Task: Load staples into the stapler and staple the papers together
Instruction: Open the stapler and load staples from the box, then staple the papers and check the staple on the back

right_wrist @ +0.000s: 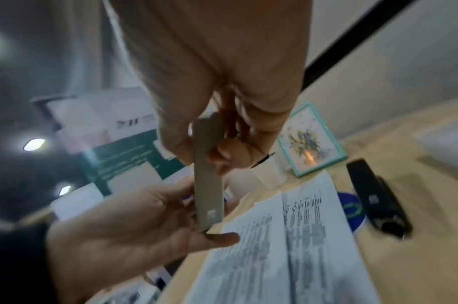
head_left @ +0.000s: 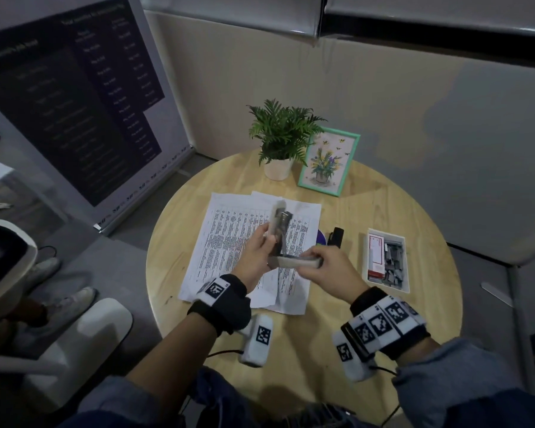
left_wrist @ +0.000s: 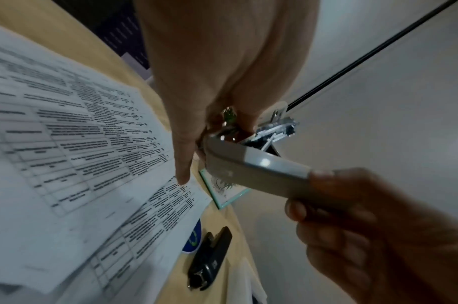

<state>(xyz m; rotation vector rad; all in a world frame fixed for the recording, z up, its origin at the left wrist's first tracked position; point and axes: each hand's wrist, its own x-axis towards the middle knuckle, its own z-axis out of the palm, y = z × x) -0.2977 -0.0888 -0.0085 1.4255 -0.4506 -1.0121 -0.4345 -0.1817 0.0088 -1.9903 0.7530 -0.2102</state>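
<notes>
A grey stapler [head_left: 279, 225] is held above the printed papers [head_left: 226, 233], swung open into an L. My left hand [head_left: 264, 244] grips its upright part, whose metal staple channel [left_wrist: 274, 127] is exposed. My right hand [head_left: 317, 259] grips the grey top cover [head_left: 294, 262], which lies level and points right. In the wrist views the cover [right_wrist: 209, 185] runs between both hands. A white tray [head_left: 372, 273] holding a staple box and loose grey staple strips [head_left: 394, 261] sits at the right of the table.
A black stapler [head_left: 335, 237] and a blue disc lie just right of the papers. A potted plant [head_left: 283, 134] and a green picture frame [head_left: 328, 160] stand at the back of the round wooden table [head_left: 383, 319]. A banner stand rises at the left.
</notes>
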